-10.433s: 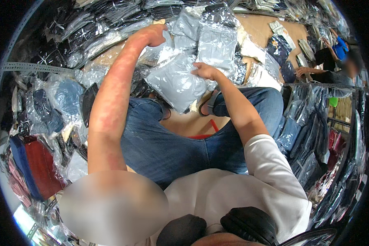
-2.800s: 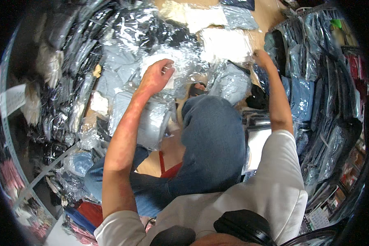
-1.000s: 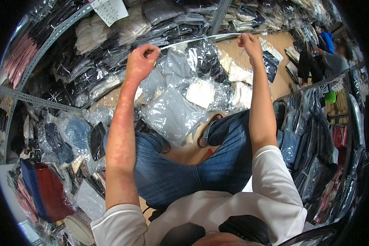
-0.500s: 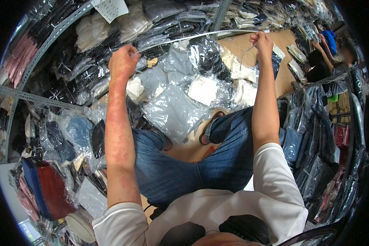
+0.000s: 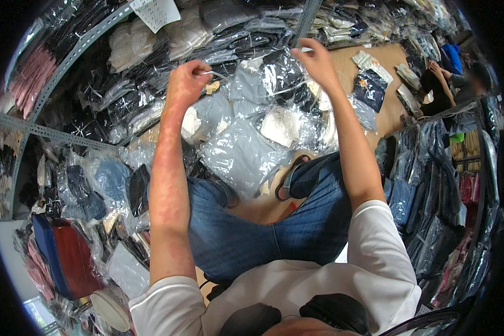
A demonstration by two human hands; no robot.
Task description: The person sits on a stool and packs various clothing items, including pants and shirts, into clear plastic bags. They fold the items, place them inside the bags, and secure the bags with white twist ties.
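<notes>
Beyond the grey pack (image 5: 242, 154), the strip (image 5: 220, 74) runs crosswise, apparently sagging, from our left hand (image 5: 187, 83), which pinches it, rightward to our right hand (image 5: 318, 63) (blur keeps us from telling whether that one grips it too).

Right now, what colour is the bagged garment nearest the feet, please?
The bagged garment is light grey, shown in the head view.

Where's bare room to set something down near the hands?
Tan floor shows right of the right hand, on both sides of the dark printed packet. A smaller patch lies between the grey bagged garment and the jeans. Crowded: between and below the left hand and right, bagged clothes overlap.
</notes>
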